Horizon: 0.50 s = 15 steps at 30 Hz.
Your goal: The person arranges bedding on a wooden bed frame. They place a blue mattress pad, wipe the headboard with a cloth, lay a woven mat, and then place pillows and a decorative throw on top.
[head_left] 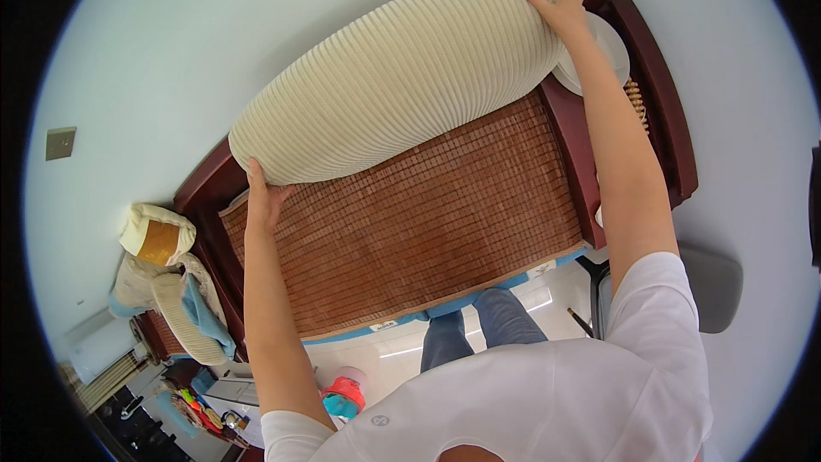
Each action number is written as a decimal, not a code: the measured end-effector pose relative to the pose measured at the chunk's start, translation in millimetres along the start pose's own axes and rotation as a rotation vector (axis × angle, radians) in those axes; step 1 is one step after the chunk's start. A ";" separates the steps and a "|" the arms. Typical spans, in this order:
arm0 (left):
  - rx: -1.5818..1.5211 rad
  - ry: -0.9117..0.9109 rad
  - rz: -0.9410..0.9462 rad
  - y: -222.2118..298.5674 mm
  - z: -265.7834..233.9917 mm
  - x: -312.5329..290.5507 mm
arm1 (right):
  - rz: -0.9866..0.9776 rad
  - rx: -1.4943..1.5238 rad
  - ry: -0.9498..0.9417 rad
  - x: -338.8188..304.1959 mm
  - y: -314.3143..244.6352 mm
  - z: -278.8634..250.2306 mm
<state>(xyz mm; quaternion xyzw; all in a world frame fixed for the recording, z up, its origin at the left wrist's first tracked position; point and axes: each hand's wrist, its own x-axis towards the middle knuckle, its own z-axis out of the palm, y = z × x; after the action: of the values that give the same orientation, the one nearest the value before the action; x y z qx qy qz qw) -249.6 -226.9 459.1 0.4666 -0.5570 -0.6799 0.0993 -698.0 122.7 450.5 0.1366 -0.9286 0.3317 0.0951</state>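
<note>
A long cream ribbed sofa cover is drawn smooth along the backrest of a dark red wooden sofa, bulging forward; what lies beneath it is hidden. At its lower left corner my left hand grips the edge, thumb up on the fabric and fingers by the underside. My right hand clasps the upper right end, thumb on the front and fingers over the top. Both arms are stretched far apart. Below the cover, a brown bamboo seat mat spreads over the seat, with blue fabric along its front edge.
A round white lid-like object and a wooden beaded item sit at the right armrest. A grey chair stands right. Leftward are a bagged cream bundle, another covered sofa and a red-and-teal bin on the floor.
</note>
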 end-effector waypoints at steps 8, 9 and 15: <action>-0.231 0.054 0.153 12.3 19.7 19.2 | -0.382 -0.012 0.039 34.5 34.3 17.4; -0.249 0.034 0.173 15.0 29.7 23.6 | -0.343 -0.061 0.078 45.3 45.8 11.7; -0.174 0.122 0.188 -4.3 27.4 33.8 | -0.509 -0.071 0.188 42.0 65.7 37.3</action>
<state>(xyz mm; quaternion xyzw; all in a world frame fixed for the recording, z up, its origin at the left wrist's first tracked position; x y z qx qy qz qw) -286.8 -229.3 436.2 0.4423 -0.5300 -0.6838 0.2364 -761.7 139.5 394.5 0.3309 -0.8625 0.2757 0.2658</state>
